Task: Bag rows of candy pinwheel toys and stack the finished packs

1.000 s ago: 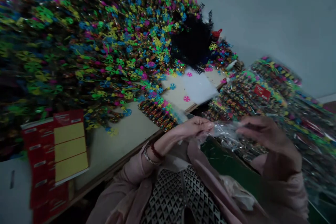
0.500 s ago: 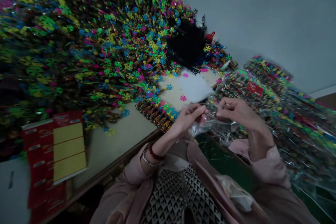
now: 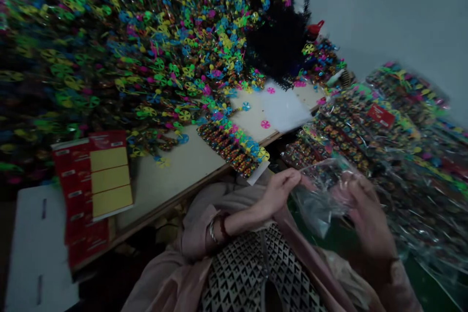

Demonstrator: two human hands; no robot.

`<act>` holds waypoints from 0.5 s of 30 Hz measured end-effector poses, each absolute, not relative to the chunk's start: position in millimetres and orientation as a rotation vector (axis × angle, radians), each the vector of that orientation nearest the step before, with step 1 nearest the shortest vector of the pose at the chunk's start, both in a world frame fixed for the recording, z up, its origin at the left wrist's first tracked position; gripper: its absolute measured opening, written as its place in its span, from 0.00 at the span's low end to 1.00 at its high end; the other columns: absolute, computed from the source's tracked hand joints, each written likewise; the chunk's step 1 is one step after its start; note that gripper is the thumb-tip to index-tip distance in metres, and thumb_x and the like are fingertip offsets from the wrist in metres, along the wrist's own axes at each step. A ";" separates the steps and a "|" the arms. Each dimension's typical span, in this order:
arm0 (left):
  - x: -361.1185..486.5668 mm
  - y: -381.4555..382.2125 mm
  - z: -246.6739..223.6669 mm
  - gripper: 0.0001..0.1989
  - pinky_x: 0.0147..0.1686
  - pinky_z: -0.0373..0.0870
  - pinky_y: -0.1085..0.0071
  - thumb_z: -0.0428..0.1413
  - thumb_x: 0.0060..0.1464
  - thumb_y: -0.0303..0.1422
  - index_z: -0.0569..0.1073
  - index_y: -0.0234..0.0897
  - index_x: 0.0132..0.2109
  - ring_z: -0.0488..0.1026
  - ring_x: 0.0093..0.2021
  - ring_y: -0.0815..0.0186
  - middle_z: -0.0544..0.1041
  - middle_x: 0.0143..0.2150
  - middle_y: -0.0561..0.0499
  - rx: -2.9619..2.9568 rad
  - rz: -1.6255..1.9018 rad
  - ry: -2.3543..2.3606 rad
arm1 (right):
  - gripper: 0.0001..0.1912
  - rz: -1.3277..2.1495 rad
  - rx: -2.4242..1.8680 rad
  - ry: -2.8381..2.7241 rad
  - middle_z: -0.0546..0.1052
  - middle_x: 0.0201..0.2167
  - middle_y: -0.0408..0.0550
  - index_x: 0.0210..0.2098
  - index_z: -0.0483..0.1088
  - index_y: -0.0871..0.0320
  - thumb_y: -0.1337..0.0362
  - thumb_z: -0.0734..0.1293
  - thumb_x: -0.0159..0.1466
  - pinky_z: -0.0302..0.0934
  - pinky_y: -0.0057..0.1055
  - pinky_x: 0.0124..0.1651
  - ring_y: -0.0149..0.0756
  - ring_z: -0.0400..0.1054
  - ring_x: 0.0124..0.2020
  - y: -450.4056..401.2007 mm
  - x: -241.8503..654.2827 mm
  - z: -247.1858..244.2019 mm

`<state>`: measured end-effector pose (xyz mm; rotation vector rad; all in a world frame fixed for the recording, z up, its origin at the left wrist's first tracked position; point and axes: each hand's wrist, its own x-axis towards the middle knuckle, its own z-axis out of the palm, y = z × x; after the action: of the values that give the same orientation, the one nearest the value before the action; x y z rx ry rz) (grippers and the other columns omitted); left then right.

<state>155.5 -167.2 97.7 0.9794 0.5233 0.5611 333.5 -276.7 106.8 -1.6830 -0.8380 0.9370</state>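
Note:
A clear plastic bag is stretched between my two hands over my lap. My left hand pinches the bag's edge between thumb and fingers. My right hand, a little blurred, is closed on the opposite side; its fingertips show through the film, and whether they are inside or behind it I cannot tell. Left of the bag, a row of small bead-filled tubes with pinwheel tops lies at the table edge, a white strip sticking out at its near end.
A big heap of pinwheel-topped pieces covers the table's back left. Red and yellow cards lie at the left edge. White sheets and a black bundle are farther back. Filled clear packs are piled on the right.
My hands have moved apart and lower, spreading the plastic bag wider between them. My view has shifted, so the table's things appear moved, and the row's white strip now shows.

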 end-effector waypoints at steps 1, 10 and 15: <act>148.7 -166.2 95.1 0.23 0.42 0.68 0.70 0.47 0.61 0.47 0.73 0.33 0.30 0.72 0.37 0.65 0.76 0.32 0.47 1.091 0.598 0.533 | 0.10 0.998 -1.705 -0.844 0.61 0.19 0.40 0.29 0.64 0.51 0.53 0.65 0.60 0.53 0.30 0.22 0.32 0.55 0.20 -274.6 333.5 94.7; 99.5 -170.8 49.4 0.09 0.50 0.64 0.68 0.46 0.59 0.29 0.70 0.37 0.41 0.72 0.43 0.63 0.76 0.38 0.48 2.121 0.281 0.341 | 0.23 1.099 -1.449 -0.974 0.67 0.23 0.46 0.20 0.62 0.54 0.40 0.62 0.55 0.63 0.37 0.33 0.40 0.66 0.31 -245.2 331.6 31.9; 74.1 -177.1 9.6 0.13 0.58 0.58 0.66 0.46 0.56 0.24 0.73 0.39 0.42 0.73 0.45 0.66 0.78 0.41 0.51 2.210 0.178 0.438 | 0.16 1.302 -1.587 -1.028 0.70 0.27 0.45 0.31 0.67 0.53 0.47 0.66 0.56 0.62 0.34 0.33 0.39 0.67 0.31 -245.3 337.7 21.2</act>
<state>74.1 -177.1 9.6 2.2097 0.4378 0.1776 337.7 -245.3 21.2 -1.5869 -1.0283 1.3015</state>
